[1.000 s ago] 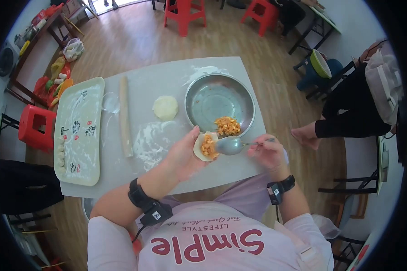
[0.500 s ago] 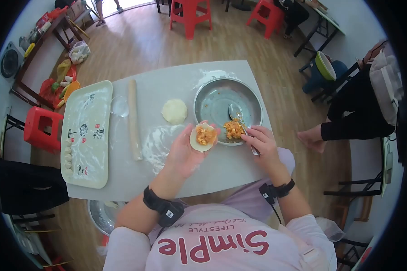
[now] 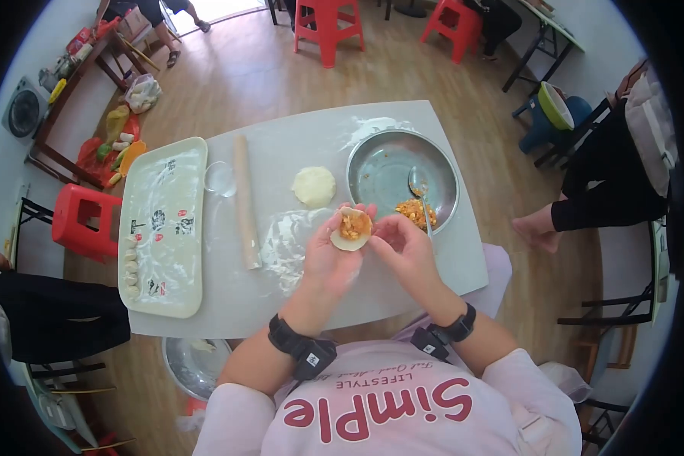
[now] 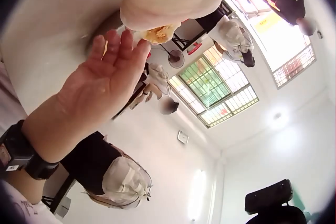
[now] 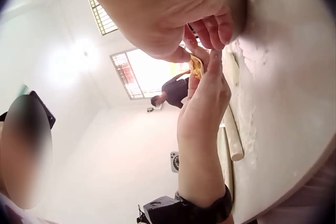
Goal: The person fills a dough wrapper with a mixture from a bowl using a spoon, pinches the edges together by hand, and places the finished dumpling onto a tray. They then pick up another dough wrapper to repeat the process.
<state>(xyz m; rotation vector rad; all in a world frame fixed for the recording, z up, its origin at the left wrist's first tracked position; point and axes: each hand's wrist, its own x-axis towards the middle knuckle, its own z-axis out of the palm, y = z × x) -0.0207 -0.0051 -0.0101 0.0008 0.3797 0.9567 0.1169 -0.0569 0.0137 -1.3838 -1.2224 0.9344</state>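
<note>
My left hand holds a round dumpling wrapper with orange-yellow filling heaped on it, the thumb along its left edge. From the right, my right hand comes up to the wrapper's edge with its thumb and fingertips right beside it. Loosely bent, the right fingers hold nothing in the left wrist view. A metal spoon leans in the steel bowl, its handle over the rim, next to the remaining filling. In the right wrist view the wrapper curves upward around its filling.
Another wrapper lies on the floured table. Left of it are a rolling pin, a clear ring-like cutter and a pale tray with several small dumplings. A person stands at the right.
The right hand first had the spoon at the wrapper, then set it down in the bowl and let go. It has moved left to the wrapper, which stays in the left hand.
</note>
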